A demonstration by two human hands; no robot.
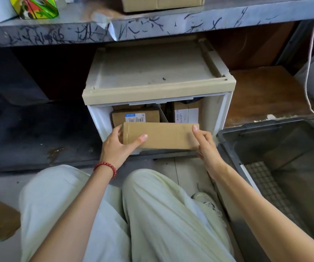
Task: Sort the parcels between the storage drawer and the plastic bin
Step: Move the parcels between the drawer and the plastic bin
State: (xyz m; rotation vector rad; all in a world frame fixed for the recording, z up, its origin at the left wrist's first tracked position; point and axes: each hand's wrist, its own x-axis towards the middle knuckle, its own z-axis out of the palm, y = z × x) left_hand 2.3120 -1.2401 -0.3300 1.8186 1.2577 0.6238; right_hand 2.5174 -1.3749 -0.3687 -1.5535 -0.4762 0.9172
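A long plain cardboard parcel [161,136] is held level at the open front of the beige storage drawer [158,89]. My left hand [118,146] grips its left end, thumb across the front face. My right hand [206,146] holds the right end, one fingertip on the top edge. Behind it inside the drawer stand a brown parcel with a barcode label [135,115] on the left and another labelled parcel [187,112] on the right. The dark grey plastic bin [229,138] sits on the floor to the right, with a brown parcel [284,154] dimly visible inside.
A scribbled grey shelf edge [152,27] overhangs the drawer, with a cardboard box [161,3] and a colourful item [37,7] on top. A white cable [311,72] hangs at right. My knees in pale trousers [152,214] fill the foreground.
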